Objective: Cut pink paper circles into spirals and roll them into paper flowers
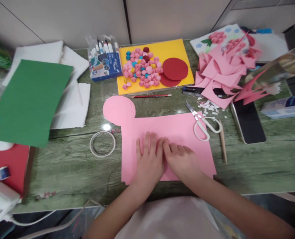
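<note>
A stack of pink paper sheets (147, 124) lies at the front of the green wood-grain table. My left hand (150, 159) rests flat on it, fingers stretched out and apart. Close beside it, my right hand (182, 161) is on the same paper with its fingers curled in. Its index fingertip meets the left hand near the thumb, and whatever it may pinch is hidden. White-handled scissors (199, 124) lie partly on the sheets' right corner. Pink paper circles (119, 110) are piled at the upper left corner. A roll of tape (90, 146) sits left of the sheets.
Rolled paper flowers (142, 71) and red circles (175, 68) lie on yellow paper (187, 49). Around it are a marker pack (105, 66), a pencil (152, 96), pink scraps (219, 73) and a phone (249, 124). Green paper (33, 99) is left; a wooden stick (223, 142) is right.
</note>
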